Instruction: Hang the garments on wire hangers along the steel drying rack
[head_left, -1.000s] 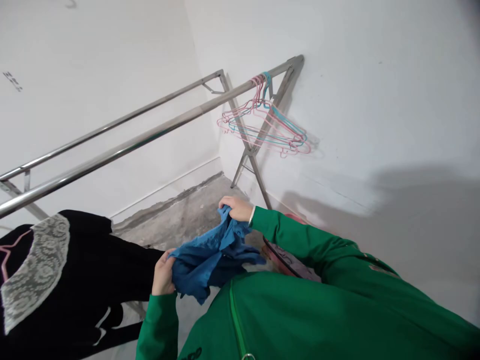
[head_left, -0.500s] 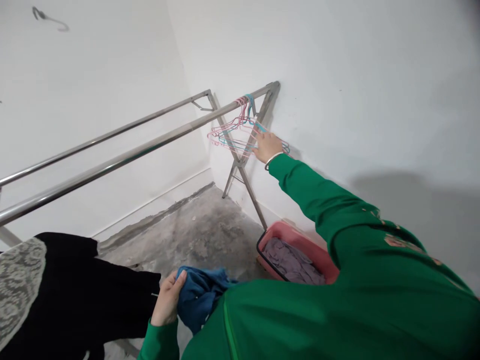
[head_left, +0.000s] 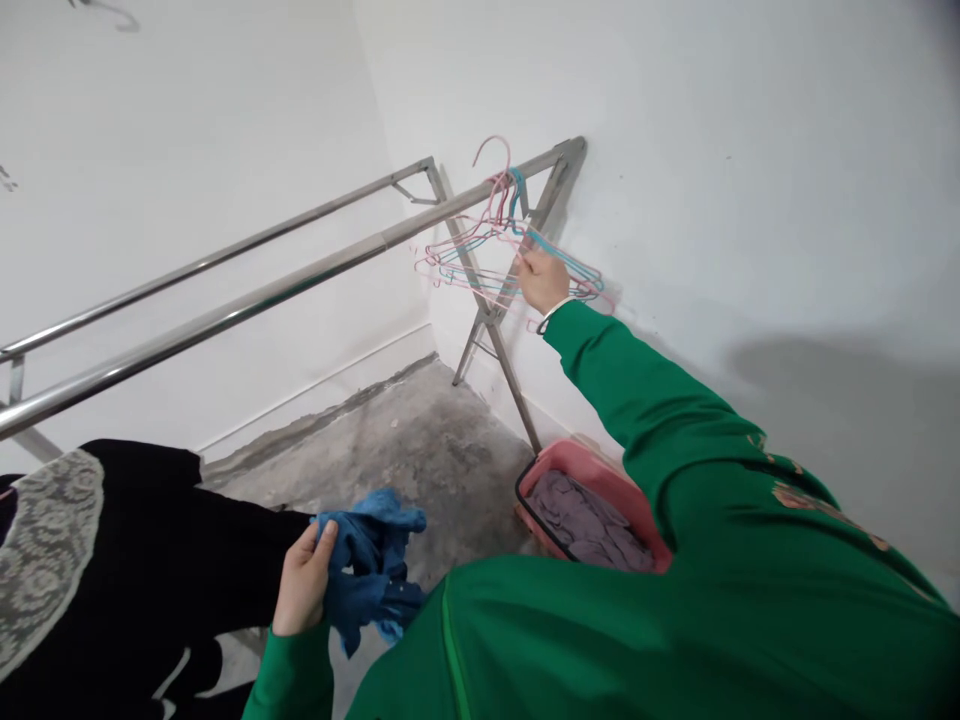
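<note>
Item: blue garment (head_left: 367, 550), bunched, hanging from your left hand (head_left: 304, 575), in front of your body and just beside the black garment (head_left: 195, 550). Cloth looks thin, soft and likely light; expect it to sag and fold wherever you do not support it. Best hold: two separate points along one edge, thumb over fingers, as your left hand pinches it at one point now.

Item: pink hanger (head_left: 508, 158), slim, probably light and fairly stiff, its hook standing above the rail (head_left: 277, 290). Your right hand (head_left: 544, 280) is closed on one sloping arm, as far as your fingers let it be seen. The sloping arm gives you a firm grip; thin wire may twist or snag the hangers (head_left: 559, 250) crowded beside it.
</note>
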